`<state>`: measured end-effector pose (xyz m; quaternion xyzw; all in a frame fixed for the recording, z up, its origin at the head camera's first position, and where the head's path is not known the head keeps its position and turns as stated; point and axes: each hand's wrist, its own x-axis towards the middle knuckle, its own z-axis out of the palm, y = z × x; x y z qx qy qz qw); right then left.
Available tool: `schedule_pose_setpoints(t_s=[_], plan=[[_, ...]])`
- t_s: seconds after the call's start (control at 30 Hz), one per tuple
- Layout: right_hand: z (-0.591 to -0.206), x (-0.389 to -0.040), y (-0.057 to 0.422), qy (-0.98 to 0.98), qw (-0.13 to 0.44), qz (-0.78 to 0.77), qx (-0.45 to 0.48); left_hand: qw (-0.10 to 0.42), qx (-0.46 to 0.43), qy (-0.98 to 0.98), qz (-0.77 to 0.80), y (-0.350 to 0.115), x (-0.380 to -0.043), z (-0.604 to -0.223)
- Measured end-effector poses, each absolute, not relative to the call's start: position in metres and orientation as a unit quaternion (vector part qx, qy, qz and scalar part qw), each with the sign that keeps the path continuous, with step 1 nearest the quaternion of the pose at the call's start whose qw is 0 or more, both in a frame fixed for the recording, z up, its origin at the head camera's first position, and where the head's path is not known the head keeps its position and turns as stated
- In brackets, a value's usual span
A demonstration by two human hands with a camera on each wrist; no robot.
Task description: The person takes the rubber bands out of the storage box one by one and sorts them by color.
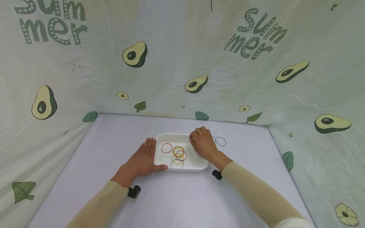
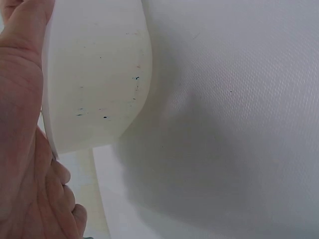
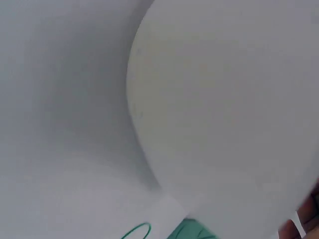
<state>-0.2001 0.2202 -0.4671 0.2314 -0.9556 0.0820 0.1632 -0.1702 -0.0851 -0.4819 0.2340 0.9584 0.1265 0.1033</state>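
A shallow white tray (image 1: 196, 163) sits on the white table, with several thin rubber bands (image 1: 166, 148) in red, yellow and green lying inside. Against its left end my left hand (image 1: 144, 158) rests with straight fingers along the side and the thumb along the front rim; the left wrist view shows the palm (image 2: 20, 124) beside the tray's outer wall (image 2: 99, 74). My right hand (image 1: 203, 144) is over the back right corner, fingers bent down at the rim. Its fingertips (image 3: 311, 209) barely show in the right wrist view, so I cannot tell what they hold.
Bluish rubber bands (image 1: 220, 141) lie on the table just right of my right hand, partly covered by it. Behind the table (image 1: 171, 202) hangs a pale cloth (image 1: 165, 82) printed with avocados and leaves. Small black cameras (image 1: 134, 192) are worn at both wrists.
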Motion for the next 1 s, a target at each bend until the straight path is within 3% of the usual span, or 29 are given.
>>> schedule_pose_setpoints(t_s=[0.2, 0.33, 0.5, 1.0], plan=[[-0.475, -0.191, 0.188, -0.949, 0.049, 0.087, 0.299, 0.104, 0.235, 0.958, 0.125, -0.082, -0.172, -0.480], [-0.482, -0.188, 0.176, -0.935, 0.013, 0.065, 0.347, 0.100, 0.242, 0.959, 0.111, -0.083, -0.171, -0.480], [-0.489, -0.187, 0.169, -0.923, 0.009, 0.023, 0.385, 0.099, 0.246, 0.959, 0.103, -0.084, -0.171, -0.480], [-0.498, -0.191, 0.160, -0.923, -0.021, -0.002, 0.385, 0.105, 0.236, 0.960, 0.107, -0.085, -0.169, -0.476]])
